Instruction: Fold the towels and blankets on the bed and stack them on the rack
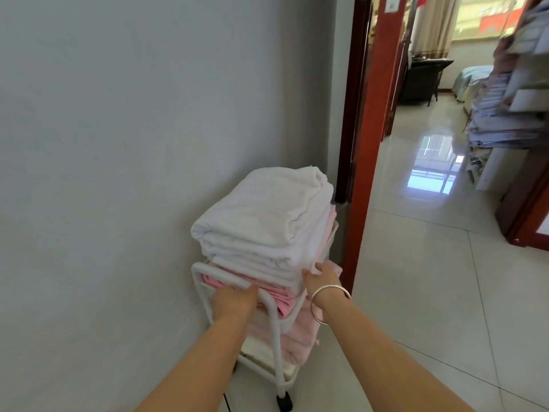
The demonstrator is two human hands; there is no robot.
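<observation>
A white wheeled rack (274, 328) stands against the grey wall. On its top shelf lies a tall stack of folded white towels (261, 221) over folded pink cloths (276, 295). More pink and cream folded cloths (297, 337) fill the lower shelves. My left hand (234, 301) reaches under the near edge of the stack by the rack's rail; its fingers are hidden. My right hand (322, 278), with a silver bangle on the wrist, presses against the stack's right side at the lower white layers.
A red-brown door frame (371, 144) rises just right of the rack. Beyond it, glossy tiled floor (430, 263) leads to another room. Stacks of folded linens on shelves (511, 108) stand at the far right. A black caster (284, 402) is near the bottom edge.
</observation>
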